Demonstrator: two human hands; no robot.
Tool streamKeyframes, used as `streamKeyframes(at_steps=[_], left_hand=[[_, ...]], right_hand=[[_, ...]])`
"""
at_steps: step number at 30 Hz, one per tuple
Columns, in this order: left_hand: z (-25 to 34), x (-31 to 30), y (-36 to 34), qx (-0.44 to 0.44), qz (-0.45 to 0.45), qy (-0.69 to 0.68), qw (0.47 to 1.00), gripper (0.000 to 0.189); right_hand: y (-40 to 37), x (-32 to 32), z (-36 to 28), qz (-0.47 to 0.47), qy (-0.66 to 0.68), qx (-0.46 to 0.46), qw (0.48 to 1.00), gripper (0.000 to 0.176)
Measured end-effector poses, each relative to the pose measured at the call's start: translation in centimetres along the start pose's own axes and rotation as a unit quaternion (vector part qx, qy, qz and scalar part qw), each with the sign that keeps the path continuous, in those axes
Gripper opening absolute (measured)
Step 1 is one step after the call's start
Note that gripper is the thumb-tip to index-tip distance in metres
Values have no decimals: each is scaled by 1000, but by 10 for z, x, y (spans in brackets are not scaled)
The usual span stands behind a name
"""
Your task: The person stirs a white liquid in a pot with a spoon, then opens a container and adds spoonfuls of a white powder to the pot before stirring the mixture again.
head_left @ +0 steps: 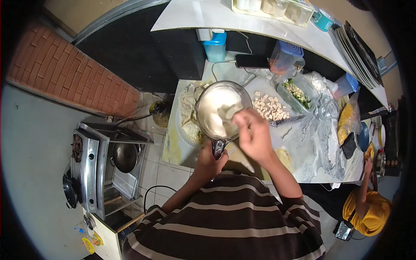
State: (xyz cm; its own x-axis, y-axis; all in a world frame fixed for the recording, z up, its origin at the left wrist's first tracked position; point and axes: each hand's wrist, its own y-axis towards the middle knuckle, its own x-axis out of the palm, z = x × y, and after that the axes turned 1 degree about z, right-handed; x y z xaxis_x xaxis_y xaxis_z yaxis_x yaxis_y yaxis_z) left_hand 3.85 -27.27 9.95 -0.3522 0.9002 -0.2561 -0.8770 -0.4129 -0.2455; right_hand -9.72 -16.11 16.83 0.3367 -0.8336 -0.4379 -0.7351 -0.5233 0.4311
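A saucepan of creamy white mixture is held up over the counter, its dark handle gripped in my left hand. My right hand is over the pan's right rim, fingers curled together. A blurred pale shape in the mixture lies by those fingertips; whatever they hold is too smeared to name. Small pale cubes, possibly tofu, are spread on the counter right of the pan. Along their near side lies a knife. Left of the pan, a tray holds whitish, leafy pieces, partly hidden.
A clear container of chopped greens stands behind the cubes, with plastic bags farther right. A phone and a blue-lidded tub sit at the back. Overhead is a white shelf. A gas stove is left; a co-worker in yellow is right.
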Motion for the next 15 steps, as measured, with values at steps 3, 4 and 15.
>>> streamKeyframes(at_steps=[3,4,15], left_hand=[[16,-5,-2,-46,-4,-19,999,19],[21,-6,-2,-79,-6,-45,996,19],[12,-6,3,-51,-1,-42,998,24]], right_hand=[[6,0,14,79,-5,-3,997,12],[5,-3,9,62,-78,-14,995,12],[2,-5,3,68,-122,-14,990,15]])
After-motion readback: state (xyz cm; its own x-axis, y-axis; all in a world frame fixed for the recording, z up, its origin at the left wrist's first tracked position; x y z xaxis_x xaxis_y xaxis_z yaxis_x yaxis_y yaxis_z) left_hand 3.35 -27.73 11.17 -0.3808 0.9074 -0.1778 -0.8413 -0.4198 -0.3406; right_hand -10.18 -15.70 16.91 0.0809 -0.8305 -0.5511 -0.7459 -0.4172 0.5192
